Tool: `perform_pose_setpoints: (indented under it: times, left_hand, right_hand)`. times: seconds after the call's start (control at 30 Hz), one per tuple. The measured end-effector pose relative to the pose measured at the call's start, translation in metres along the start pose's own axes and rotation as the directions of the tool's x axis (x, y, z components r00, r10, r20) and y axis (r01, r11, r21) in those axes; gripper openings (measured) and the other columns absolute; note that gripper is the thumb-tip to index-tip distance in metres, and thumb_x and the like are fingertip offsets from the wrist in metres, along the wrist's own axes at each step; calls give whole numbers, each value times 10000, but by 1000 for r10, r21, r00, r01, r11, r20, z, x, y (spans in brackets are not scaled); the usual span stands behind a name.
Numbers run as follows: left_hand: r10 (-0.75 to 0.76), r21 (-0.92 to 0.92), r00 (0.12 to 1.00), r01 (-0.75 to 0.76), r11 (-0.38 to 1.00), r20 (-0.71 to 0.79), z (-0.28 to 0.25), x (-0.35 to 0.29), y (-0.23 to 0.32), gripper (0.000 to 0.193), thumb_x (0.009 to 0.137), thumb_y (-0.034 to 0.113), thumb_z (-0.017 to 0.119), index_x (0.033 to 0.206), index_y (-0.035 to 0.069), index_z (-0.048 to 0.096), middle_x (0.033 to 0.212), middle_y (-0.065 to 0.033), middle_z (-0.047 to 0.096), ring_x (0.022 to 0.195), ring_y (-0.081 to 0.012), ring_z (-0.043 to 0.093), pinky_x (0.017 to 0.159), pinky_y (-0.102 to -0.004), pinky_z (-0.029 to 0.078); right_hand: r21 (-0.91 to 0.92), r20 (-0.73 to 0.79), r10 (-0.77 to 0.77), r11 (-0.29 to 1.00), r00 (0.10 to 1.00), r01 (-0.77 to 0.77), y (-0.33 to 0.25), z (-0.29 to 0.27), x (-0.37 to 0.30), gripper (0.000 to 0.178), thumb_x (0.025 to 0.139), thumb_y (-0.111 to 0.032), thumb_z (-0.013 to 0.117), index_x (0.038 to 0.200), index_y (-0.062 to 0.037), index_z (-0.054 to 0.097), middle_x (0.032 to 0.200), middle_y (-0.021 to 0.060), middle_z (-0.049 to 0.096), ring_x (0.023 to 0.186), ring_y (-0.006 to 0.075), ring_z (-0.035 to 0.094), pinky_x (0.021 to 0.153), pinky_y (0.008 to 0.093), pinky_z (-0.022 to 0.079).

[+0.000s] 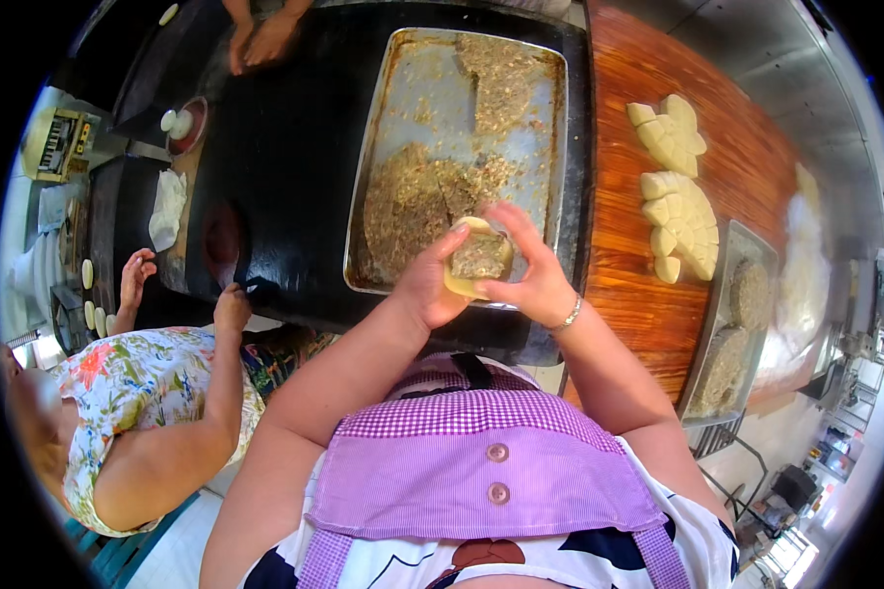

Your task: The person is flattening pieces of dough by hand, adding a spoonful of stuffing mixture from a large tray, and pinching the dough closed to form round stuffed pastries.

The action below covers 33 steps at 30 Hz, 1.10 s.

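The left hand [430, 285] and right hand [542, 282] together gripped the dough round [455, 283], filling [478, 259] nestled inside: a wrapping step, seemingly, calling next for an evenly gathered edge!

Our left hand [427, 290] has open room over the black bench [300, 177], between the large tray [427, 83] and a co-worker's hand [231, 311]; at the far edge, another person's hands [267, 41] stand in the way. For our right hand [543, 285], a lane of wooden bench [614, 211] runs alongside the large tray, hemmed on its outer side by cut dough pieces [681, 222] and, nearer us, the smaller tray [742, 240] with its raised rim.
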<state>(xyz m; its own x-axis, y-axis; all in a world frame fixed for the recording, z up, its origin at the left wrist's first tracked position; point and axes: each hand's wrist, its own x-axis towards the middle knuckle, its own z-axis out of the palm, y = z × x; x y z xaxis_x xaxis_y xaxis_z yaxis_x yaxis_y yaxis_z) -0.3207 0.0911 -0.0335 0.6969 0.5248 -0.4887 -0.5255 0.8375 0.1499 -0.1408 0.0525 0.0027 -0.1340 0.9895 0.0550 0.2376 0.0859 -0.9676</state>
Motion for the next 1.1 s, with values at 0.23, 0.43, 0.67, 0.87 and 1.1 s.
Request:
perform_pose_setpoints:
  times: [0.23,0.43,0.67,0.87,1.1]
  left_hand:
    - [72,-50,997,-70,996,25,19,0,-13,316,952,213,566,1230,63,585,1148,-93,666,1075,-247,633,967,-412,494]
    - [308,107,944,-297,949,-116,22,6,-36,269,962,168,570,1196,40,606,1123,-72,661,1039,-205,628,926,-355,497]
    - [591,504,768,-419,755,-247,21,15,-59,250,985,134,538,1199,23,601,1090,-51,643,972,-140,597,860,-311,496]
    - [468,369,883,-423,828,-37,34,14,-34,293,1024,237,522,1218,27,585,1117,-74,645,998,-173,621,900,-334,505]
    - [510,176,860,-499,849,-24,36,4,-26,322,1035,265,498,1275,57,555,1188,-80,631,1104,-214,615,958,-386,510]
  right_hand:
    - [840,-61,452,505,890,-199,26,39,-24,795,967,-583,493,1495,-20,303,1474,162,431,1373,254,411,1142,385,324]
    - [915,-129,539,389,833,-110,17,51,-14,486,1036,-378,482,1372,-27,485,1306,98,583,1226,202,540,1043,367,432]
    - [669,-475,439,743,763,-11,15,67,-12,320,1005,-159,521,1250,27,613,1303,135,615,1172,195,575,1033,334,436]
    - [702,-458,483,712,746,-30,8,59,2,397,1056,-258,430,1268,43,579,1267,131,617,1161,192,576,1031,326,434]
    - [528,-411,361,843,837,-105,2,40,-7,650,1054,-477,367,1418,59,433,1398,159,519,1303,237,477,1115,359,344]
